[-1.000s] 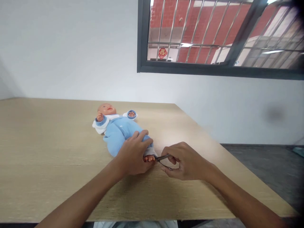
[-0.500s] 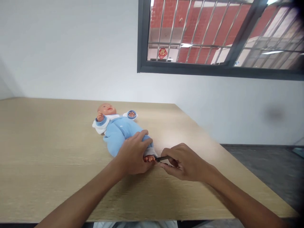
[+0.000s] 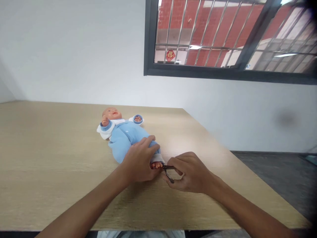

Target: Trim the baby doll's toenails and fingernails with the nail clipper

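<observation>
The left hand (image 3: 140, 162), fingers pressed together, pins the leg of a plastic baby doll in a pale blue suit (image 3: 122, 142) steady on a light wooden table (image 3: 61, 165), while the right hand (image 3: 189, 173) pinches small dark metal nail clippers (image 3: 168, 172) just beside the doll's bare pink toes (image 3: 156, 165).

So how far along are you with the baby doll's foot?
Done: the pink plastic baby doll in a pale blue suit lies on its back on the light wooden table, its bare foot showing past the cuff. In hand: the left hand grips that leg while the right hand holds small dark metal clippers at the toes. Left: the toes themselves; I can't tell whether any are finished.
</observation>
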Demonstrator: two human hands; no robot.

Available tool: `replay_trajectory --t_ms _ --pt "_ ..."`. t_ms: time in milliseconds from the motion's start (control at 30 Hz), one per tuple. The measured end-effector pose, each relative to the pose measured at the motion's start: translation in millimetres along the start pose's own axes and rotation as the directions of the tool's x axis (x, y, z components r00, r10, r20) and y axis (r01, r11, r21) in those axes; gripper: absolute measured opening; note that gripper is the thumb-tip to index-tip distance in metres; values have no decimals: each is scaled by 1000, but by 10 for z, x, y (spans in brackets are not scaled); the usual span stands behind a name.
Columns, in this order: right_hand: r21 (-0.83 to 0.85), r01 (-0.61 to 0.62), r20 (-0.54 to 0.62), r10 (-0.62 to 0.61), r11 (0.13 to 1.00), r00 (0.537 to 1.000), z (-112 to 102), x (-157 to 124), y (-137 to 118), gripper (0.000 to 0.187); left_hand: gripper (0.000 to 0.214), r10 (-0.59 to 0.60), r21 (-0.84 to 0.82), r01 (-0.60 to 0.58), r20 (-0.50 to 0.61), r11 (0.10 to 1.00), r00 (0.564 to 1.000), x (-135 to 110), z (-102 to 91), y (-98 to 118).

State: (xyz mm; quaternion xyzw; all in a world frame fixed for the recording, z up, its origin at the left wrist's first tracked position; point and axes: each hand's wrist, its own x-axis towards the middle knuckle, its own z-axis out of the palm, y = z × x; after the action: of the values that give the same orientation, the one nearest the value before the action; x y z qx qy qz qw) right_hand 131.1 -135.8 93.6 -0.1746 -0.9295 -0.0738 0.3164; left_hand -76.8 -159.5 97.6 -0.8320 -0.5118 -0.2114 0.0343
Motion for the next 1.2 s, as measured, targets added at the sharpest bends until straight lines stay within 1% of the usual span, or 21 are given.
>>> replay_trajectory --t_ms 67,233,367,467,633,733,833,933,1067,1200 --pt "-1 8 -13 -8 1000 1000 21 -7 3 19 44 -1 2 1 1 1000 1000 0 -1 2" --pt "62 -12 68 8 998 998 9 -18 1 17 44 0 -7 0 4 1000 1000 -3 -11 8" --pt "140 -31 117 15 990 993 -32 -2 -5 12 45 0 1 0 5 1000 1000 2 -9 5" --pt "163 -59 149 35 985 988 -43 7 -7 11 44 3 5 -3 2 1000 1000 3 3 -2" --pt "98 -83 98 73 992 992 -28 -8 -1 17 45 -6 -2 6 14 1000 1000 3 9 -8" --pt "99 -87 102 77 991 992 -48 -3 8 18 45 -5 -2 5 10 1000 1000 2 0 -5" --pt "115 -142 153 124 983 981 -104 25 16 20 46 -2 2 2 2 1000 1000 -1 -10 1" --pt "82 -188 220 166 979 961 -161 53 28 27 45 0 6 0 0 1000 1000 -2 -13 5" --pt "16 -155 304 143 988 942 -201 69 56 29 44 3 8 -3 -7 1000 1000 -3 -6 2" --pt "45 -137 406 107 990 907 -250 79 78 25 44 1 11 -1 -2 1000 1000 -5 -3 3"
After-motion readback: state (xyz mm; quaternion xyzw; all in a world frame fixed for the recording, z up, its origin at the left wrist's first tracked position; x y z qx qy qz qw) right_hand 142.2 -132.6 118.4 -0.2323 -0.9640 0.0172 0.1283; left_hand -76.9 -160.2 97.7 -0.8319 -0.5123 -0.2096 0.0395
